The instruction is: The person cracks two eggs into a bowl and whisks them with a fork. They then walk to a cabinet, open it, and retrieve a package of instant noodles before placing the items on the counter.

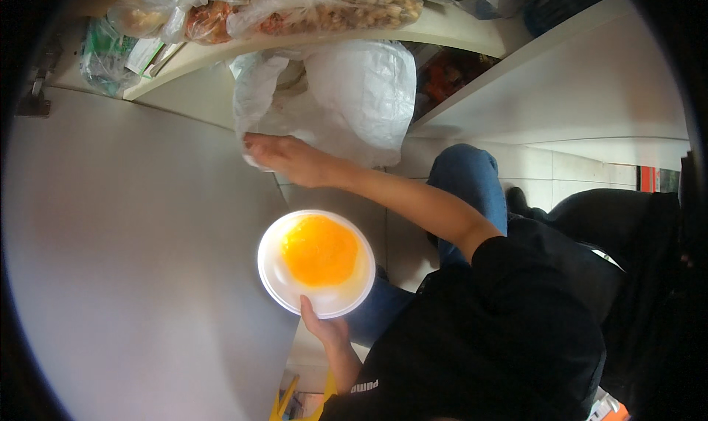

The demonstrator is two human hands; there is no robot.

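Note:
A white round bowl (276,288) with a glossy yellow-orange content (321,249), which looks like beaten egg, is held upright near the middle of the view. My left hand (323,324) grips its lower rim, thumb over the edge and the other fingers hidden beneath. Further up, my right hand (274,153) pinches the lower left edge of a translucent white plastic bag (359,95). The bag's mouth gapes towards me, and its inside is only partly visible. A gap lies between bowl and bag.
Above the bag, a cream shelf (442,36) carries knotted clear bags of dried food (332,14). A green package (105,50) lies at its left end. A large white door panel (138,244) fills the left. Another white panel (581,83) stands right. A yellow-edged object (287,399) is low down.

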